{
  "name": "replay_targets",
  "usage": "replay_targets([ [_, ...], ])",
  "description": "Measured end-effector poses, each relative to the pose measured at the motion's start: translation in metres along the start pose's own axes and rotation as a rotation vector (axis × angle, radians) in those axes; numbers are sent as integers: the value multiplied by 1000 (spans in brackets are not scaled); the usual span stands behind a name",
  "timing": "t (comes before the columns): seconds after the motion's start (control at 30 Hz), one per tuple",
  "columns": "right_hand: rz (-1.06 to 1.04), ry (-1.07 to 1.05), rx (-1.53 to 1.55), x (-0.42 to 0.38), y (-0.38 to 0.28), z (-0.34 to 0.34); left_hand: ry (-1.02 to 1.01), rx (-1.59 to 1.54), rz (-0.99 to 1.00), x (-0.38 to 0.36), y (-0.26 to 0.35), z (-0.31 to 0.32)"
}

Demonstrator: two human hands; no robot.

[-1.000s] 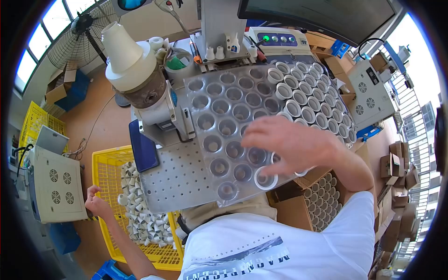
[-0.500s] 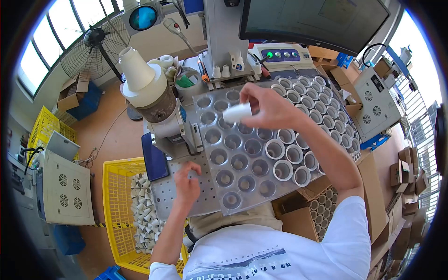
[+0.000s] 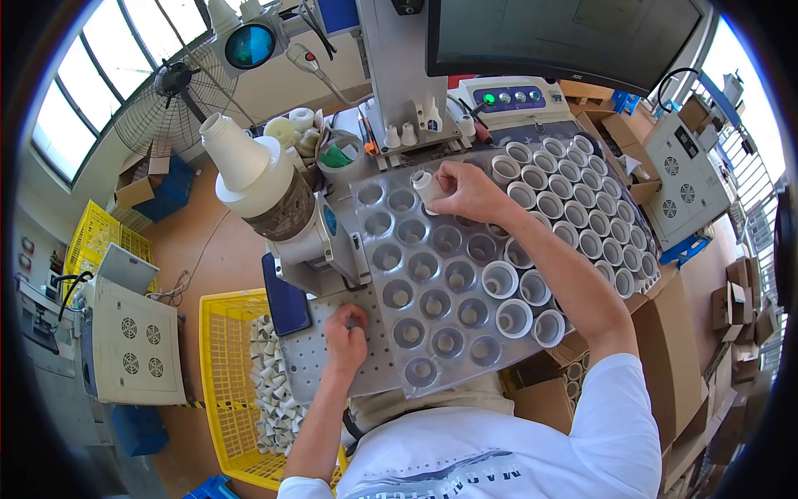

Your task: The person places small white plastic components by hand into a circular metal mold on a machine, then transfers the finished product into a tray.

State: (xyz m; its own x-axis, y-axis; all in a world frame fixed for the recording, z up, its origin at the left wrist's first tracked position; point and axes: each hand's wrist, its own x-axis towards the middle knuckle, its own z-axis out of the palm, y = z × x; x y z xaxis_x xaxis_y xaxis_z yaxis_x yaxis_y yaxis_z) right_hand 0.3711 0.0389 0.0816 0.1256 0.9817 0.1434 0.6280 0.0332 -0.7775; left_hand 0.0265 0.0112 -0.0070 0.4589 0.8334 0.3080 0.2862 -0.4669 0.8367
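Note:
My right hand [image 3: 462, 192] is pinched round a small white plastic cup [image 3: 426, 188], held upright over the back of a clear tray [image 3: 395, 212] with round pockets. White cups [image 3: 532, 287] stand in pockets on the tray's right part; the left pockets hold none. My left hand [image 3: 346, 339] is curled closed above a perforated metal plate [image 3: 370, 374], left of the tray, with nothing visible in its fingers. A white cone-shaped fixture [image 3: 249, 170] on a dark cylinder stands beyond the left hand.
A dark phone [image 3: 284, 299] lies by the fixture's base. At lower left stands a yellow basket [image 3: 218, 366] full of small white pieces [image 3: 274, 382]. A monitor [image 3: 557, 37] and a control box with a green light [image 3: 511, 98] are at the back. Cardboard boxes [image 3: 665, 358] stand at right.
My right hand has turned the cup from lying sideways to upright and moved it slightly back. My left hand's fingers have curled in more. The view has shifted a little.

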Motion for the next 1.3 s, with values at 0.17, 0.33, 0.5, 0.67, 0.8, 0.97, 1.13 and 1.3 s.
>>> replay_targets([
  [0.17,63,20,68,-5,-6,4,27,1,5,-2,0,2],
  [0.33,21,21,-36,-7,-13,5,59,50,14,-4,-3,1],
  [0.5,7,39,-20,-9,-16,5,63,27,38,-5,-5,1],
  [0.67,38,23,-19,-10,-18,4,55,27,37,-6,-6,2],
  [0.8,13,34,-22,-10,-16,5,60,11,38,-5,-3,1],
  [0.97,-21,40,-16,-10,-14,6,135,-113,92,1,11,-15],
  [1.13,-5,45,10,-10,-16,5,393,-201,313,44,64,-71],
  [1.3,33,86,98,4,-39,-13,640,85,512,137,145,-132],
])
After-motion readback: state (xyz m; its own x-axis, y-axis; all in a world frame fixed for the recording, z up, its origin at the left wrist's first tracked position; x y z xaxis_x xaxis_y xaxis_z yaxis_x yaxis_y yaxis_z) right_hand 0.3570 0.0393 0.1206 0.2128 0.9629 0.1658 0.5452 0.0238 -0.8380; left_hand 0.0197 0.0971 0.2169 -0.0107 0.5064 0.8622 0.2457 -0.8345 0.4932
